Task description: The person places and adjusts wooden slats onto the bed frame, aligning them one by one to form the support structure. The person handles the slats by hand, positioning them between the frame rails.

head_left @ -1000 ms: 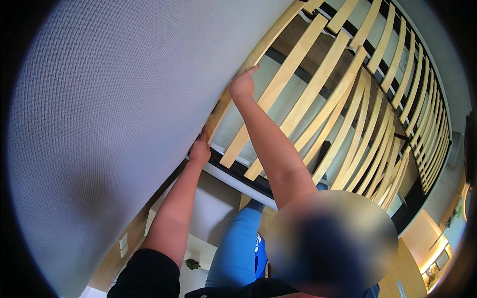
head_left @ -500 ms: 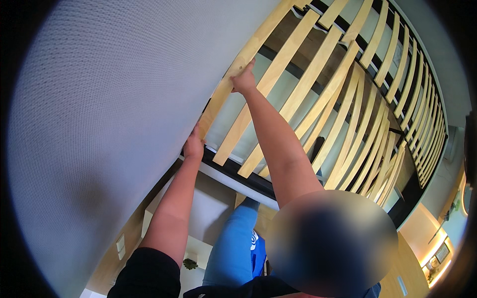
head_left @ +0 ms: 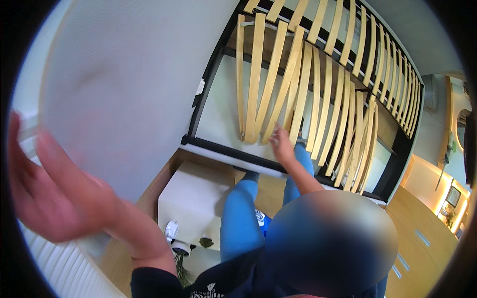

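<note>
A big white mattress [head_left: 124, 89] stands tilted at the upper left, off the black bed frame [head_left: 198, 109]. My left hand [head_left: 54, 193] is blurred at the far left, fingers spread, close to the mattress's lower part and holding nothing. My right hand [head_left: 280, 144] reaches down to the near end of the frame and touches the lower ends of a few loose wooden slats [head_left: 263, 84] that lie fanned out and crossing. The other slats [head_left: 367, 84] run in rows across the frame. My legs in blue leggings [head_left: 238, 213] stand at the foot of the frame.
A white nightstand [head_left: 196, 198] sits on the wood floor beside the frame's corner, with a small white object [head_left: 171, 231] and a plant [head_left: 179, 263] near it. A white ribbed radiator [head_left: 59, 268] is at the lower left. Wooden drawers [head_left: 422, 238] line the right.
The mattress has swung away to the left, uncovering the slats. Both hands left its edge: the right dropped onto the loose slats, the left swept out to the left.
</note>
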A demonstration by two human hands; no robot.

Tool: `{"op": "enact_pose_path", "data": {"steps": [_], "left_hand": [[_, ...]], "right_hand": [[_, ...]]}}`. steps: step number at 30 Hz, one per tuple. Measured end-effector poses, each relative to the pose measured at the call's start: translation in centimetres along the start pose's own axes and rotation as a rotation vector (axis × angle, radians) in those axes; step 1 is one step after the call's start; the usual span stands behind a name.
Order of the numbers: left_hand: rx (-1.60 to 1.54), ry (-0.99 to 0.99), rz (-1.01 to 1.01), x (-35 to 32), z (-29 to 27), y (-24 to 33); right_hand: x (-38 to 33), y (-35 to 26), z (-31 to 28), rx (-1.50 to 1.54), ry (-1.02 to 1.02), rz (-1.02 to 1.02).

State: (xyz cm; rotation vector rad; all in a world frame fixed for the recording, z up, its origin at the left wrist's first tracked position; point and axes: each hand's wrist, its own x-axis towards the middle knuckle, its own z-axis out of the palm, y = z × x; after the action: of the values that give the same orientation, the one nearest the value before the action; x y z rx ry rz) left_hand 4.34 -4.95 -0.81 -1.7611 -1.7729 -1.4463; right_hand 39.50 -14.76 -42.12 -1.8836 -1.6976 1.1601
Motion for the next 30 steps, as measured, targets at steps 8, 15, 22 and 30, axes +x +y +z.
{"op": "enact_pose_path", "data": {"steps": [8,15,22,30], "left_hand": [[0.644,-0.446,0.042,6.2,4.0,-3.0],[0.664,-0.719,-0.070,6.6,4.0,-2.8],[0.722,-0.695,0.124,9.1,7.4,-4.0],[0.622,-0.627,0.091,10.3,8.2,-3.3]], "right_hand": [[-8.7,-3.1,-19.1,-0.131,0.292,0.204],[-12.7,-4.1,-22.2,-0.236,0.306,0.290],[-12.0,-3.9,-18.1,-0.236,0.139,0.271],[-11.2,-2.8,-13.6,-0.231,-0.015,0.301]]}}
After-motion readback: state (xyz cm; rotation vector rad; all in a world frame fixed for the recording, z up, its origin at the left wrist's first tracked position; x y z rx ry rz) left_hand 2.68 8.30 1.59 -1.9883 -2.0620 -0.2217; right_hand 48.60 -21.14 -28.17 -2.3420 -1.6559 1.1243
